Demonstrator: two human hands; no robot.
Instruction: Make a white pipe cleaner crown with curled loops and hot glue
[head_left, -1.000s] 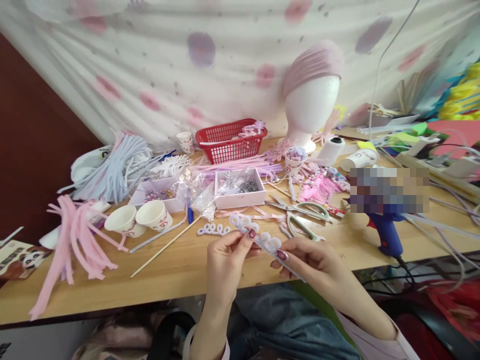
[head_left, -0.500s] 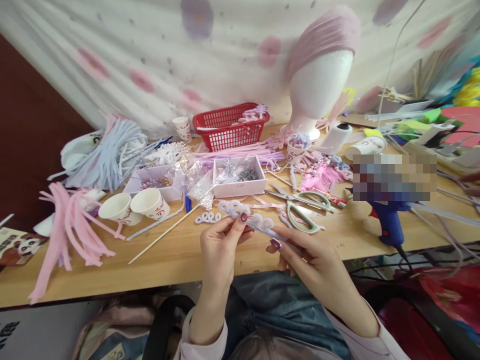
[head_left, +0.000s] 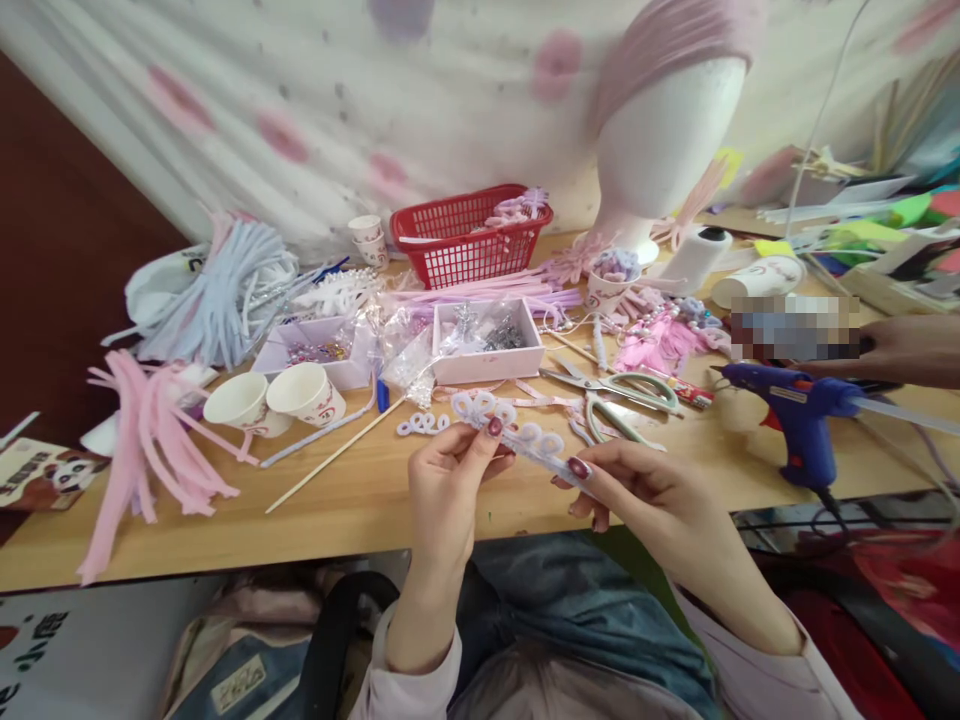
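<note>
Between my hands, above the table's front edge, is a pale lilac strip with looped curls [head_left: 541,447]. My left hand [head_left: 450,490] pinches it near its left loops with thumb and fingers. The strip's right end sits in the pinch of my right hand [head_left: 649,500]. Just behind my left hand lies a small separate row of pale loops [head_left: 422,424]. Scissors with pale green handles [head_left: 637,393] lie behind my right hand, and a white box of silvery pieces [head_left: 489,367] stands behind the strip.
A blue glue gun [head_left: 802,420] is at the right, with another person's hand [head_left: 915,350] near it. Paper cups [head_left: 306,396], pink fuzzy stems [head_left: 154,440] and a thin stick [head_left: 337,455] lie left. A red basket [head_left: 472,250] and white mannequin head [head_left: 667,140] stand behind.
My right hand has shifted right along the strip, showing more of it. Another person's hand has reached farther in from the right near the glue gun. The view has shifted slightly.
</note>
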